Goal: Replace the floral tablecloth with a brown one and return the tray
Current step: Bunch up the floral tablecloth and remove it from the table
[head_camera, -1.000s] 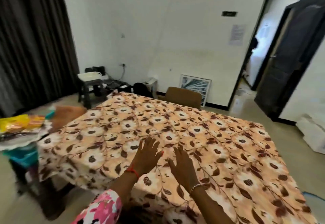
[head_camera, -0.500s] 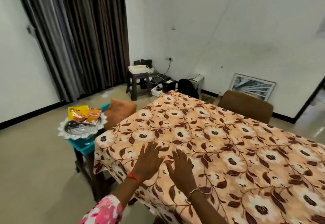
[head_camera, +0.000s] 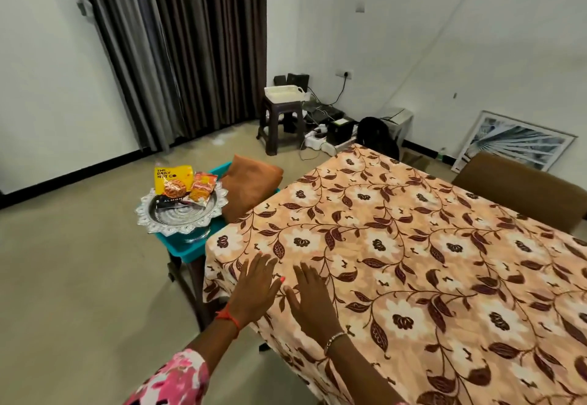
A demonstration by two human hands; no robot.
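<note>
The floral tablecloth [head_camera: 413, 245], peach with brown leaves and white flowers, covers the table and hangs over its edges. My left hand [head_camera: 254, 287] and my right hand [head_camera: 313, 301] lie flat on it side by side near the table's near left corner, fingers straight and spread. Left of the table, a silver tray [head_camera: 178, 217] with snack packets sits on a teal stool [head_camera: 184, 245]. The folded brown cloth [head_camera: 251, 185] lies on the same stool behind the tray.
A brown chair [head_camera: 524, 191] stands at the table's far side. A dark stool [head_camera: 281, 118] with a white basket, cables, a black bag [head_camera: 376, 136] and a framed picture [head_camera: 514, 140] line the far wall. Dark curtains hang at the left.
The view has swung left, bringing the tray, stool and curtains into sight. Both hands have slid left along the cloth toward the table's corner, still flat.
</note>
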